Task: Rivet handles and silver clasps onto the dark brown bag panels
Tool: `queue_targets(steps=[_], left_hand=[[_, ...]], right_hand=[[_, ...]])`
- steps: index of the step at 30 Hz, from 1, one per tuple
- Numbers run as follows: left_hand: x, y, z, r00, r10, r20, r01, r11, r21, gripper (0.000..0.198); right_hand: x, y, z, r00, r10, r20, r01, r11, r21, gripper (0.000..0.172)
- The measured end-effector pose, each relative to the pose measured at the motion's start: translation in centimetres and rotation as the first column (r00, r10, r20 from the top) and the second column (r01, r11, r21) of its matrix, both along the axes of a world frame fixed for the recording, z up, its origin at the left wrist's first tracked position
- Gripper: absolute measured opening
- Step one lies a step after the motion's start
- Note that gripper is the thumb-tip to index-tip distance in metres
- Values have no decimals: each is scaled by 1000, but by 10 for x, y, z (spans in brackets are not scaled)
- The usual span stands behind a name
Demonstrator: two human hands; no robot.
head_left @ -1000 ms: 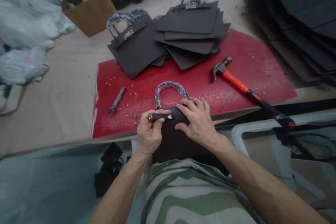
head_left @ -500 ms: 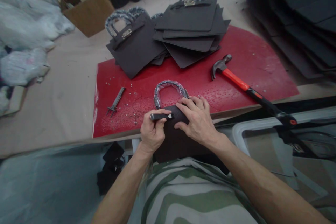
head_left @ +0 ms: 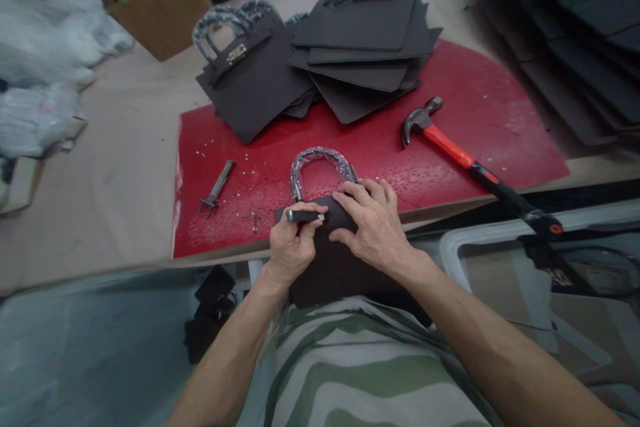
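Note:
A dark brown bag panel with a plastic-wrapped handle hangs over the front edge of the table, its lower part against my striped shirt. My left hand is closed on a short black piece with metal-looking ends, pinched between thumb and fingers, its pale tip pointing right over the panel. I cannot tell exactly what kind of piece it is. My right hand rests with fingers spread on the panel's upper right, just below the handle's right end.
On the red board lie a claw hammer, a pronged metal punch and tiny bits. Dark bag panels with wrapped handles are piled behind. More dark panels stack at right; a cardboard box stands back left.
The view has shifted slightly, so table items sit a little higher and more to the left. Both hands keep nearly the same pose on the panel and the black piece.

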State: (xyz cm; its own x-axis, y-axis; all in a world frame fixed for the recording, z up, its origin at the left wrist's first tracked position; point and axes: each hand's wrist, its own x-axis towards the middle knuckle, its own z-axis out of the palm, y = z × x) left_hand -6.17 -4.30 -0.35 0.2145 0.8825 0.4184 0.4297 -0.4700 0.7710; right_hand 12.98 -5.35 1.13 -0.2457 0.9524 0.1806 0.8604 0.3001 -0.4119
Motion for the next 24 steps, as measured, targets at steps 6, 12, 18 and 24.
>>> queue_targets(steps=[6,12,18,24], left_hand=[[5,1,0,998,4,-55,3,992,128,12],[11,2,-2,992,20,-125,12,969,246,14],[13,3,-3,993,18,-114,7,977,214,11],[13,3,-4,994,17,-107,7,977,215,10]], right_hand=[[0,1,0,1000,-2,-14,2,1000,2,64],[5,-2,4,986,47,-157,-45,999,13,56],[61,-2,28,930,-110,-350,225,924,308,37],[150,2,21,860,-491,141,458,863,213,38]])
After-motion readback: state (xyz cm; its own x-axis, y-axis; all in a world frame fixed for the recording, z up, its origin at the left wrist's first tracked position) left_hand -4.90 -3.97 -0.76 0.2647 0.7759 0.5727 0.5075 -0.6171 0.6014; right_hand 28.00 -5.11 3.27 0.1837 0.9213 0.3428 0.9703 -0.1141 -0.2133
